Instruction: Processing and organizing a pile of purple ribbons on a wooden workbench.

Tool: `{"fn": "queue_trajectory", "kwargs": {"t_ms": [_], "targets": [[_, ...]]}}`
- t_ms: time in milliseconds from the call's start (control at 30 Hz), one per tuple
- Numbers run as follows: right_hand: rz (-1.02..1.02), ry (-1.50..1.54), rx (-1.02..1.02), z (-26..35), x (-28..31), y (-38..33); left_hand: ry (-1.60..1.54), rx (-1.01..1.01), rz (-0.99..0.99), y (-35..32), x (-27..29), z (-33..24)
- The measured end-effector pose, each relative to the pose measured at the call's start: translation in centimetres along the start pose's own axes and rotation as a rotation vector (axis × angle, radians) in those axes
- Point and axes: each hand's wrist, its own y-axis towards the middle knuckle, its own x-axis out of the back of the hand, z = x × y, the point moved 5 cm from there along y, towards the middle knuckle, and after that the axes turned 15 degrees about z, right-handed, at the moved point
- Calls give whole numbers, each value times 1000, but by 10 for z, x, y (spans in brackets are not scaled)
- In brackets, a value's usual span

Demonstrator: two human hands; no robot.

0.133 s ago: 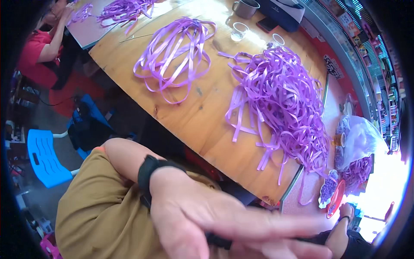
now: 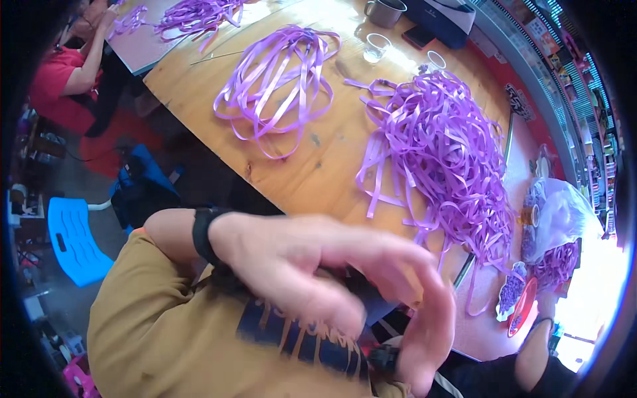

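Note:
My left hand [image 2: 285, 259], with a black band on its wrist, is raised in front of my body near the table's edge. Its thumb stands apart from the stretched, slightly bent fingers, and nothing shows in it. Close to its fingertips is my right hand [image 2: 426, 331], smeared by motion. Its fingers overlap the left ones in view, so their pose is unclear. Beyond the hands, a big tangled pile of purple ribbons [image 2: 451, 159] covers the right side of the wooden table [image 2: 265, 176]. Left of it lies a looped bundle of purple ribbons [image 2: 282, 86]. Neither hand touches the ribbons.
Clear plastic cups [image 2: 377, 48], a metal mug [image 2: 385, 12] and a dark phone [image 2: 419, 36] stand or lie at the back. A plastic bag [image 2: 564, 215] and red tray [image 2: 524, 306] are at right. A blue chair [image 2: 78, 242] and co-workers [image 2: 66, 86] surround the table.
My left hand has lifted and its fingers have bent more. My right hand has come up into view beside it. The whole view has shifted slightly.

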Motion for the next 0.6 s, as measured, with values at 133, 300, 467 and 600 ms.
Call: {"fn": "queue_trajectory", "kwargs": {"t_ms": [133,300,467,600], "targets": [[150,86,-98,-10,-66,-8,310,285,-246,-41,44,12],[21,287,-230,-53,-47,-24,104,166,-539,-21,118,0],[-4,341,-184,-57,-51,-35,65,246,-737,3,191,14],[-34,337,-191,-55,-50,-39,180,407,-738,29,220,41]]}}
